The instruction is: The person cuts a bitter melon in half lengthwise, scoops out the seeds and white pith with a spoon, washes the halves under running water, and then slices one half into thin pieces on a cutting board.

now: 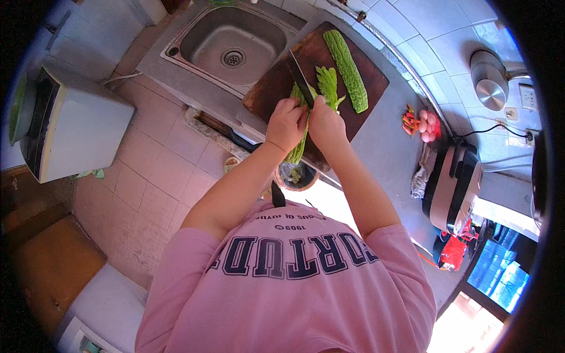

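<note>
On the dark wooden cutting board (272, 94), my left hand (287, 122) grips a green bitter melon (299, 148) lengthwise, its lower end sticking out below the fingers. My right hand (325, 124) is closed round a kitchen knife (301, 78), whose blade points up and left, over the board. The two hands are close together, and they hide the knife's handle and the middle of the melon. Light green ridged pieces (327, 84) lie just right of the blade. A whole bitter melon (346, 70) rests farther right on the board.
A steel sink (234, 44) adjoins the board on the left. Below the counter edge stands a round bin (298, 175) with scraps. Red chillies (409, 120), several eggs (427, 125) and a rice cooker (452, 187) are on the right counter. A steel pan (492, 84) is by the tiled wall.
</note>
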